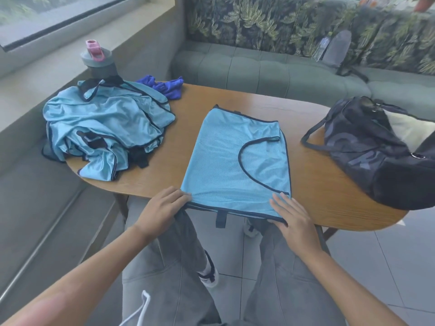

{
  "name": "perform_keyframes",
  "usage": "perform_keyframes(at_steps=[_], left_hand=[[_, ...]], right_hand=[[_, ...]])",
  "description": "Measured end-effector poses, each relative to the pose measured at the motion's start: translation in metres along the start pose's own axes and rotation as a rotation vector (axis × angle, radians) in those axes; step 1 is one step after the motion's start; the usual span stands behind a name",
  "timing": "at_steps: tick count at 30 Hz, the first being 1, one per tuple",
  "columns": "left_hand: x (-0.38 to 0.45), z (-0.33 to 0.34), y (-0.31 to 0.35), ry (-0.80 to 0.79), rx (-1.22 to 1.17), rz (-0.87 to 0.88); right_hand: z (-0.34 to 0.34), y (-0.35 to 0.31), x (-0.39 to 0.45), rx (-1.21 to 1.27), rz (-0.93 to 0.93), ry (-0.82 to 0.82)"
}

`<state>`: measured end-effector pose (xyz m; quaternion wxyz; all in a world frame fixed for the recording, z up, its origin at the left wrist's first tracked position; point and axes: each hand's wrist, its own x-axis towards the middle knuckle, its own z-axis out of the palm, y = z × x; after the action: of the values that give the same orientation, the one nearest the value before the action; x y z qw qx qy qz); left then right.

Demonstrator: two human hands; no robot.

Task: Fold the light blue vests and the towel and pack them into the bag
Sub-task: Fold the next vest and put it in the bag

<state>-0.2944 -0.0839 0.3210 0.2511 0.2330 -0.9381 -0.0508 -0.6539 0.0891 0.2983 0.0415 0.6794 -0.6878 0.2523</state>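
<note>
A light blue vest [230, 158] with dark trim lies flat, folded lengthwise, in the middle of the wooden table [313, 184]; its near edge hangs over the table's front. My left hand [162, 204] pinches the vest's near left corner. My right hand [290, 212] grips the near right corner, fingers on top. A crumpled pile of several light blue vests [106, 128] sits at the table's left end. A dark blue towel [164, 85] lies bunched behind the pile. The dark bag [376, 149] stands open at the right end.
A grey bottle with a pink lid [97, 58] stands behind the pile. Grey-green sofa seats [259, 67] wrap the table's far and left sides, with a grey backpack [337, 49] on the far seat. My grey-trousered legs are under the table's front edge.
</note>
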Motion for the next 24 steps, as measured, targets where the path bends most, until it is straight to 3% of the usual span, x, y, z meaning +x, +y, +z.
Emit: perform_keyframes(at_steps=[4, 7, 11, 14, 19, 24], left_hand=[[0.005, -0.009, 0.006, -0.016, -0.115, -0.055], [0.006, -0.012, 0.012, -0.043, -0.282, -0.260], [0.011, -0.021, 0.026, -0.059, -0.542, -0.520], [0.027, -0.037, 0.043, -0.011, -0.725, -0.530], [0.052, -0.040, 0.054, 0.161, -0.619, -0.644], [0.077, -0.031, 0.051, 0.216, -0.537, -0.769]], right_hand=[[-0.005, -0.003, -0.006, 0.044, 0.036, 0.027], [-0.011, -0.007, -0.009, 0.051, 0.075, 0.054], [-0.024, -0.018, -0.007, 0.219, 0.285, 0.131], [-0.044, -0.035, -0.002, 0.376, 0.437, 0.156], [-0.068, -0.052, 0.023, 0.508, 0.520, 0.322], [-0.075, -0.052, 0.052, 0.474, 0.563, 0.323]])
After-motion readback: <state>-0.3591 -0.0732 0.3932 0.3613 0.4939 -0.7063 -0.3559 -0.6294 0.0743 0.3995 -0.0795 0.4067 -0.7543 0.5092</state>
